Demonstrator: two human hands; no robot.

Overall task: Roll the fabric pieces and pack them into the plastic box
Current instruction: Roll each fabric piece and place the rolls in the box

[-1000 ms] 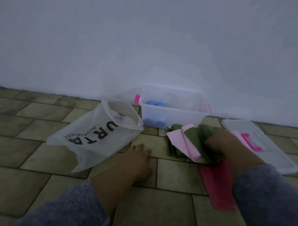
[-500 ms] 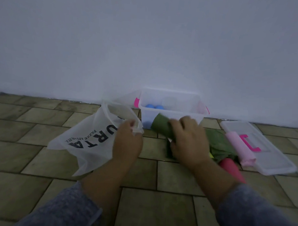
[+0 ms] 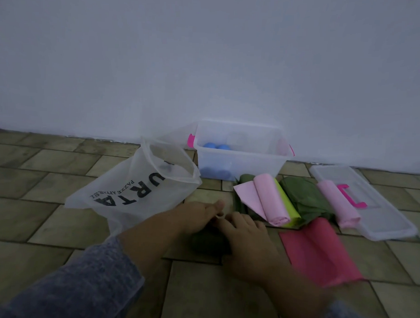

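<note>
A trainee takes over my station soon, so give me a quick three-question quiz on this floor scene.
1. True or false: the clear plastic box already holds blue rolls.
2. Which fabric lies under the left hand and right hand? A dark green fabric piece; B flat red sheet; C pink roll.
3. Fill in: the clear lid with the pink handle lies on the person's ___ of the box.
Key: 1 true; 2 A; 3 right.
</note>
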